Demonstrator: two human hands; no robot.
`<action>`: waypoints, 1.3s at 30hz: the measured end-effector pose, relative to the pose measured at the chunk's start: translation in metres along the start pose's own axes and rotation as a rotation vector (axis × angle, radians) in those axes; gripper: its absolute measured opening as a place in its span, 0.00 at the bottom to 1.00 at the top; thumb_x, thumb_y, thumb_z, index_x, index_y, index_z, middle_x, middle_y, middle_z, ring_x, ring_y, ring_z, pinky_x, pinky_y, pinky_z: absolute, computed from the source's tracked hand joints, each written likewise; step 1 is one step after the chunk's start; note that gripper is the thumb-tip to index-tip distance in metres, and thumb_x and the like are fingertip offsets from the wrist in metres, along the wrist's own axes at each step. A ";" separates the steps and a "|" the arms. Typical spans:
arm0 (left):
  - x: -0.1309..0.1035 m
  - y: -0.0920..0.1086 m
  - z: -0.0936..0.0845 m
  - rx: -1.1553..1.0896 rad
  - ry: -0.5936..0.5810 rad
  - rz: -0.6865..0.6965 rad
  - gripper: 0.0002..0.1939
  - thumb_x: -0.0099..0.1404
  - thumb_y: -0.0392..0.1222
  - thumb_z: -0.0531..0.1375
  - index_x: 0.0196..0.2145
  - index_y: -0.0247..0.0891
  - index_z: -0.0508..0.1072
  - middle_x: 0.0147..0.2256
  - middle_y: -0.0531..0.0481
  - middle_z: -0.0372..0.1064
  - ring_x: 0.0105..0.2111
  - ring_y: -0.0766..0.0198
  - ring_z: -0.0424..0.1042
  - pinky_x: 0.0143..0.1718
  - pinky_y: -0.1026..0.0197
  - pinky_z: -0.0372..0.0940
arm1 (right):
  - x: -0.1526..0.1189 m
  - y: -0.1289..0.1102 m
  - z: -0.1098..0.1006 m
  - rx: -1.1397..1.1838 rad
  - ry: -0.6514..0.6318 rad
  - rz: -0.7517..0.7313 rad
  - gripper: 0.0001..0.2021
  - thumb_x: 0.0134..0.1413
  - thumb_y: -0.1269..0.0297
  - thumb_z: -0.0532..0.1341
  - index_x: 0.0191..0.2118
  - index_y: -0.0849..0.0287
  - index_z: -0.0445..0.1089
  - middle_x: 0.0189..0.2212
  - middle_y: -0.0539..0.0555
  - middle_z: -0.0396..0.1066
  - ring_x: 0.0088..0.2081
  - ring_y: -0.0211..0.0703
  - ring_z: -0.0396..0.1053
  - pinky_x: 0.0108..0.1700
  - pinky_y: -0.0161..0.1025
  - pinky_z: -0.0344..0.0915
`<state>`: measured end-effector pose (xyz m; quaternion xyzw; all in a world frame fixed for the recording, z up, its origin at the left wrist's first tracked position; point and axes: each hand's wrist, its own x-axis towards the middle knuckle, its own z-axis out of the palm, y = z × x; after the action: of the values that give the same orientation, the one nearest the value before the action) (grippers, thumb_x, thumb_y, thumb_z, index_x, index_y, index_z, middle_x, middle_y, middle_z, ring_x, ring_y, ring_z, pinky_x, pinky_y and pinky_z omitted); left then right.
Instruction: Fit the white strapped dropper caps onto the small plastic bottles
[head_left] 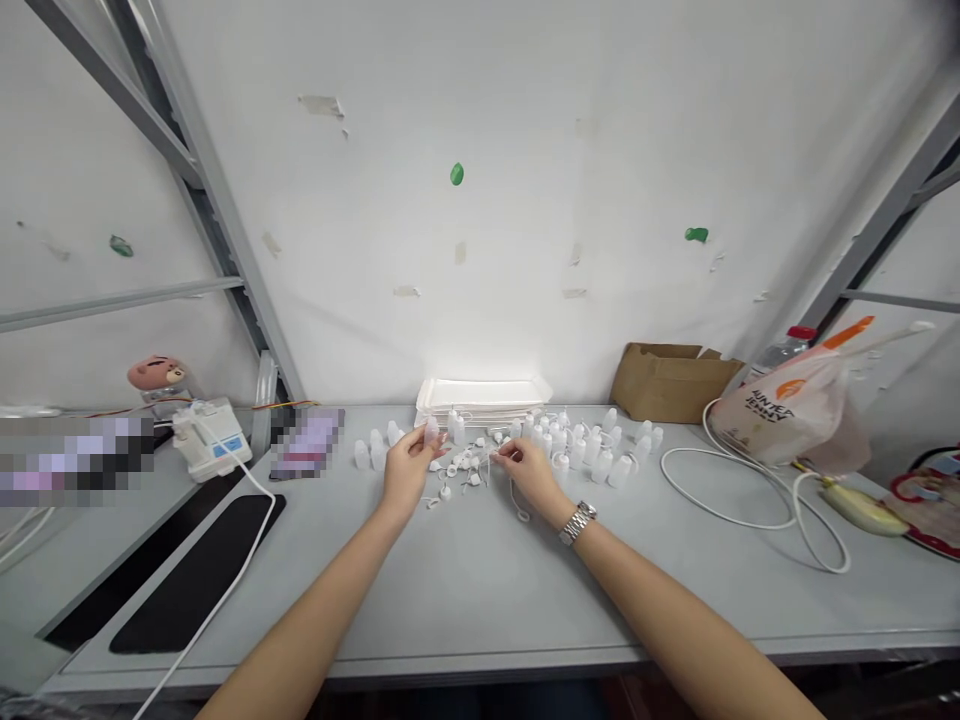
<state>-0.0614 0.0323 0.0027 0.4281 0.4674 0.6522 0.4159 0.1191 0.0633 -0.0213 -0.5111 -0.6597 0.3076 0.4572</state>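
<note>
My left hand (409, 465) has its fingers closed round a small translucent bottle (431, 432). To the right, my right hand (529, 470), with a metal watch on its wrist, pinches a small white cap with a strap (493, 456); its exact shape is hard to make out. Loose white caps (466, 464) lie in a pile between the hands. Several small bottles (577, 452) stand beyond and right of my right hand, some with caps on. A few bottles (362, 455) stand left of my left hand.
Stacked white trays (484, 395) sit against the wall. At the right are a cardboard box (675, 382), a plastic bag (787, 415), a looped white cable (720, 518) and a yellow item (862, 508). At the left are a white device (210, 440) and a black mat (199, 575).
</note>
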 end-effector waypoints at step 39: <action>-0.032 0.003 0.020 0.173 -0.331 -0.037 0.17 0.51 0.45 0.62 0.37 0.34 0.74 0.37 0.45 0.71 0.36 0.58 0.70 0.37 0.56 0.68 | -0.019 -0.045 -0.015 0.596 -0.073 0.079 0.09 0.38 0.59 0.66 0.25 0.60 0.71 0.24 0.51 0.72 0.30 0.41 0.69 0.38 0.40 0.65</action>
<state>-0.0339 0.0064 0.0039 0.5550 0.4546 0.5224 0.4608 0.1168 0.0308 0.0185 -0.3685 -0.5358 0.5233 0.5507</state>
